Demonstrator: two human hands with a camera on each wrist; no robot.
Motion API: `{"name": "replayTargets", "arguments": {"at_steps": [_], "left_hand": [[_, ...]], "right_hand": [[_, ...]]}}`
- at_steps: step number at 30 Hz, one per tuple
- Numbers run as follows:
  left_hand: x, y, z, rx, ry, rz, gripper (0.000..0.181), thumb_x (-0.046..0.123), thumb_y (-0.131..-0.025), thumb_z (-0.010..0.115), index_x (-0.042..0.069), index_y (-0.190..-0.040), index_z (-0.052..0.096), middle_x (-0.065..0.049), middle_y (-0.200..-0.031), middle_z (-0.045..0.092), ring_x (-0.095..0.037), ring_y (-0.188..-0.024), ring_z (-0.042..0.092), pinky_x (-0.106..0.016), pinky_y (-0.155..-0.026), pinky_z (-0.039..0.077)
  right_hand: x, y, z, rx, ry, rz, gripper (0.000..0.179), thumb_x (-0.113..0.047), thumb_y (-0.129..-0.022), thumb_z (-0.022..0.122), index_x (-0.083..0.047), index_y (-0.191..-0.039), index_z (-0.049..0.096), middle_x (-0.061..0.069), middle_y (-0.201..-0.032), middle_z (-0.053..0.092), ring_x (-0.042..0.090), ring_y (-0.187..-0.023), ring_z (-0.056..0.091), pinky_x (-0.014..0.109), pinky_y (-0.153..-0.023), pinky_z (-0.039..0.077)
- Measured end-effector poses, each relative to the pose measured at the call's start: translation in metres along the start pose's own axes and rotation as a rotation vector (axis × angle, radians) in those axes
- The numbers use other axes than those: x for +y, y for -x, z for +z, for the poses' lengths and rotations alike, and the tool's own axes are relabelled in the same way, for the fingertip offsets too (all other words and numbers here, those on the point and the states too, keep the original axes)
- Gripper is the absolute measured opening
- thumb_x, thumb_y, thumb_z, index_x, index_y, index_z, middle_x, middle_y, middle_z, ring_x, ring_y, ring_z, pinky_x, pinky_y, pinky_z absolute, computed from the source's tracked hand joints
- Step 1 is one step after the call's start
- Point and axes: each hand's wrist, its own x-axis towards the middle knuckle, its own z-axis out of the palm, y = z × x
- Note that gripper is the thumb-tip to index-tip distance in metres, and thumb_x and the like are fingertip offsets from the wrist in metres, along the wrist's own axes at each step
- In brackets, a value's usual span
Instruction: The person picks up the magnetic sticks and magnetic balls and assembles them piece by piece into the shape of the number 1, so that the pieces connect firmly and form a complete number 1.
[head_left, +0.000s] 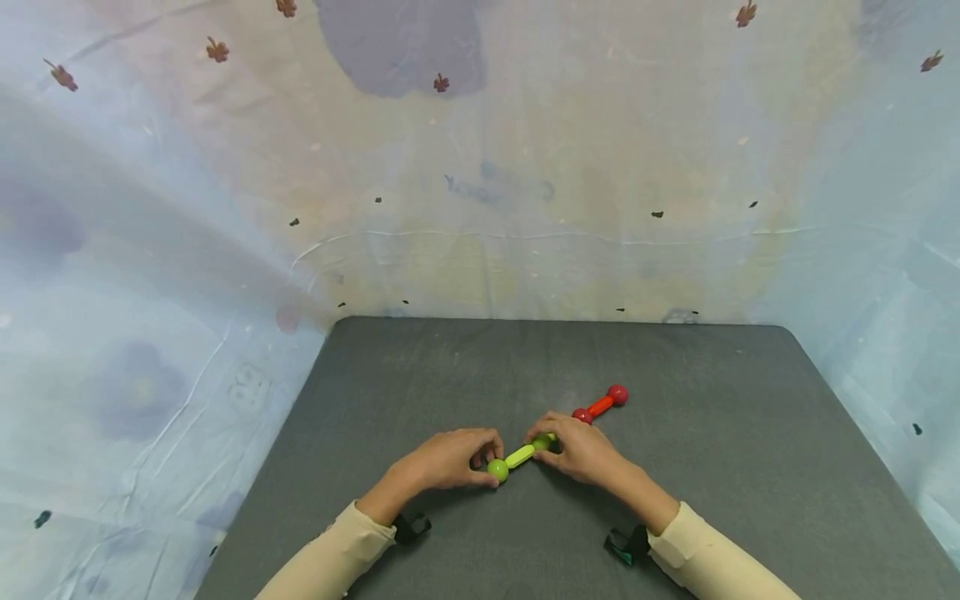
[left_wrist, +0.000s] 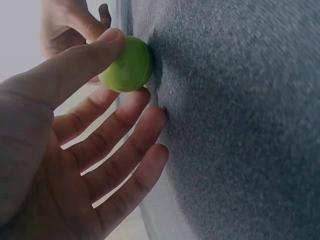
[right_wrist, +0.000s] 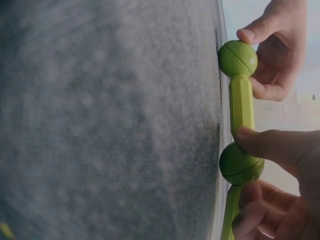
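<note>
A green rod (head_left: 521, 455) with a green ball at each end lies on the grey mat (head_left: 712, 467) between my hands. My left hand (head_left: 486, 463) pinches the near-left green ball (head_left: 497, 470) between thumb and forefinger; the left wrist view shows that ball (left_wrist: 127, 64) against the mat. My right hand (head_left: 544, 443) pinches the other green ball (right_wrist: 241, 165), thumb on top and fingers curled beneath. A second green rod (right_wrist: 230, 215) runs on from it under my right hand. A red rod with red balls (head_left: 600, 405) lies just behind my right hand; whether it joins the green pieces is hidden.
The grey mat covers the table, with its back edge (head_left: 555, 320) against a pale patterned cloth (head_left: 525, 167) that rises behind and at both sides. Bare mat stretches to the left, right and back of the pieces.
</note>
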Motion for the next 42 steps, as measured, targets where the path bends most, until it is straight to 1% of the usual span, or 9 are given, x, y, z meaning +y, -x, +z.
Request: {"name": "replayTargets", "arguments": {"at_steps": [5, 10, 13, 16, 18, 22, 26, 35, 42], "left_hand": [[0.001, -0.002, 0.000, -0.007, 0.008, -0.004, 0.030, 0.041, -0.093, 0.086, 0.035, -0.111, 0.063, 0.020, -0.100, 0.061, -0.001, -0.089, 0.061, -0.027, -0.078, 0.052], [0.000, -0.002, 0.000, -0.019, 0.022, -0.001, 0.031, 0.041, -0.094, 0.086, 0.035, -0.114, 0.064, 0.020, -0.102, 0.061, -0.001, -0.090, 0.061, -0.027, -0.079, 0.053], [-0.004, -0.002, 0.000, -0.031, 0.035, 0.007, 0.031, 0.041, -0.094, 0.085, 0.035, -0.116, 0.064, 0.020, -0.105, 0.062, 0.000, -0.091, 0.062, -0.027, -0.080, 0.054], [-0.007, 0.000, -0.001, -0.041, 0.047, 0.020, 0.033, 0.038, -0.094, 0.086, 0.035, -0.119, 0.064, 0.020, -0.108, 0.063, 0.001, -0.093, 0.062, -0.027, -0.082, 0.054], [-0.008, 0.001, -0.002, -0.049, 0.051, 0.025, 0.035, 0.035, -0.095, 0.086, 0.035, -0.122, 0.064, 0.020, -0.110, 0.064, 0.001, -0.095, 0.062, -0.027, -0.084, 0.055], [-0.007, 0.001, -0.004, -0.058, 0.053, 0.033, 0.036, 0.031, -0.096, 0.085, 0.032, -0.127, 0.066, 0.018, -0.113, 0.066, 0.000, -0.096, 0.062, -0.027, -0.084, 0.055], [-0.004, 0.001, -0.004, -0.066, 0.038, 0.041, 0.037, 0.031, -0.097, 0.084, 0.029, -0.131, 0.069, 0.017, -0.113, 0.066, -0.001, -0.095, 0.062, -0.027, -0.083, 0.054], [0.000, 0.001, 0.002, -0.061, 0.026, 0.052, 0.037, 0.034, -0.098, 0.083, 0.029, -0.131, 0.069, 0.017, -0.112, 0.065, 0.000, -0.094, 0.061, -0.026, -0.083, 0.053], [0.009, 0.000, 0.007, -0.019, -0.025, 0.050, 0.033, 0.039, -0.095, 0.085, 0.030, -0.123, 0.069, 0.016, -0.105, 0.064, 0.002, -0.089, 0.059, -0.025, -0.078, 0.053]], "right_hand": [[0.001, 0.002, 0.000, 0.008, -0.014, -0.011, 0.021, -0.020, -0.096, 0.085, -0.020, -0.116, 0.078, -0.005, -0.115, 0.071, 0.012, -0.095, 0.068, 0.038, -0.081, 0.058], [-0.001, 0.007, -0.003, 0.057, -0.052, 0.005, 0.031, -0.017, -0.096, 0.085, -0.014, -0.125, 0.075, 0.001, -0.120, 0.069, 0.010, -0.081, 0.062, 0.029, -0.071, 0.053], [-0.004, 0.011, -0.004, 0.116, -0.066, 0.066, 0.032, -0.016, -0.095, 0.086, -0.013, -0.124, 0.074, 0.003, -0.116, 0.067, 0.010, -0.074, 0.057, 0.026, -0.066, 0.050], [-0.010, 0.015, -0.004, 0.178, -0.052, 0.159, 0.028, -0.018, -0.093, 0.088, -0.014, -0.117, 0.075, 0.002, -0.103, 0.067, 0.010, -0.072, 0.056, 0.028, -0.065, 0.049], [-0.013, 0.017, -0.003, 0.194, -0.046, 0.226, 0.026, -0.020, -0.091, 0.089, -0.015, -0.113, 0.074, -0.001, -0.093, 0.068, 0.008, -0.070, 0.056, 0.030, -0.064, 0.049], [-0.017, 0.018, -0.001, 0.159, -0.058, 0.314, 0.032, -0.023, -0.091, 0.089, -0.017, -0.117, 0.072, -0.006, -0.079, 0.067, 0.004, -0.063, 0.055, 0.031, -0.060, 0.048], [-0.018, 0.018, 0.001, 0.121, -0.074, 0.345, 0.035, -0.024, -0.092, 0.088, -0.017, -0.122, 0.070, -0.007, -0.077, 0.064, 0.006, -0.062, 0.054, 0.031, -0.059, 0.047], [-0.015, 0.014, 0.004, 0.130, -0.096, 0.343, 0.028, -0.027, -0.094, 0.087, -0.018, -0.117, 0.074, -0.009, -0.077, 0.064, 0.004, -0.062, 0.054, 0.029, -0.058, 0.044], [-0.011, 0.011, 0.001, 0.120, -0.085, 0.337, 0.027, -0.027, -0.095, 0.085, -0.019, -0.119, 0.075, -0.008, -0.081, 0.067, 0.005, -0.061, 0.054, 0.028, -0.054, 0.044]]}}
